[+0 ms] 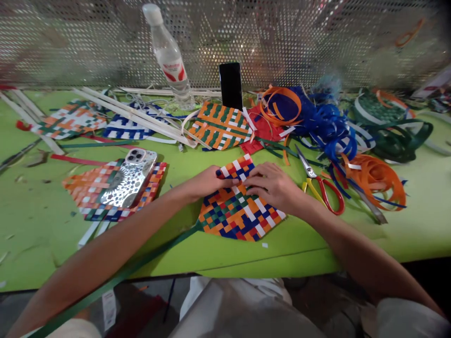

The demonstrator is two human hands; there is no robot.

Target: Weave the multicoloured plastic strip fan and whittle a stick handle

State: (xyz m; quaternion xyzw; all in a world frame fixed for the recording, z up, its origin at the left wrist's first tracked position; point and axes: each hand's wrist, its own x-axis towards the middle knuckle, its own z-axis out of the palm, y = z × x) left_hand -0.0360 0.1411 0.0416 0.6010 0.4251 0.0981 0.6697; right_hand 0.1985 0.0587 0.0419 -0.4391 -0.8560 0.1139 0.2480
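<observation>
Between my hands lies a woven piece (236,213) of orange, blue, green, red and white strips, close to the table's front edge. My left hand (213,182) grips its upper left edge, the thumb lying across the weave. My right hand (269,184) presses its bent fingers together on the upper right part; what they pinch is too small to make out. A long green strip (158,251) runs from the piece's left corner down past my left forearm. Just right of my right hand are scissors (319,183) with red and yellow handles.
A phone (132,178) rests on another woven piece (84,188) at left. Behind are a water bottle (172,61), an upright black phone (230,85), pale sticks (137,117) and an orange-green woven piece (220,124). Blue strips (327,129) and orange strips (375,180) lie coiled at right.
</observation>
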